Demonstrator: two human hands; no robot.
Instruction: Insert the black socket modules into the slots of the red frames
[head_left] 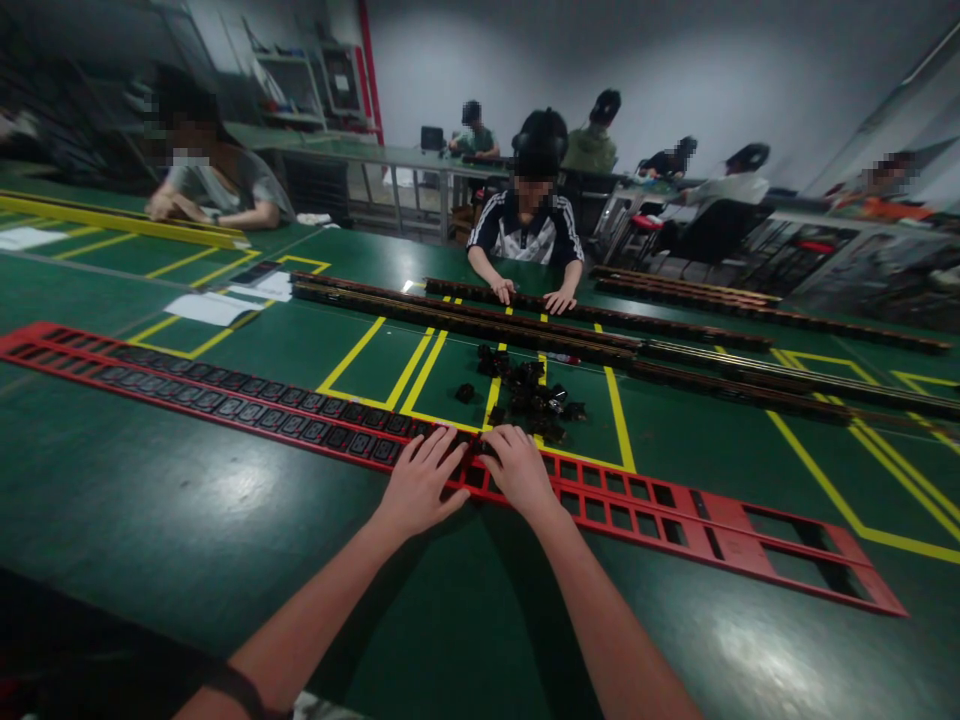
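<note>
A long red slotted panel (pixel 729 545) lies across the green table in front of me. Black power sockets (pixel 271 419) fill two rows of its openings on the left, while openings to the right of my hands are bare. My left hand (pixel 421 482) rests on the panel with fingers spread, over the last filled openings. Beside it, my right hand (pixel 519 468) has its fingers curled down on a small black socket at the panel's middle; the fingers partly hide that piece. Just beyond the panel sits a loose pile of black sockets (pixel 529 388).
Long dark strips (pixel 465 318) lie across the table behind the pile. White papers (pixel 214 308) are at the left, and yellow tape lines (pixel 622 420) mark the tabletop. Across the table a co-worker (pixel 529 225) has both hands on a strip; another person (pixel 217 170) sits far left.
</note>
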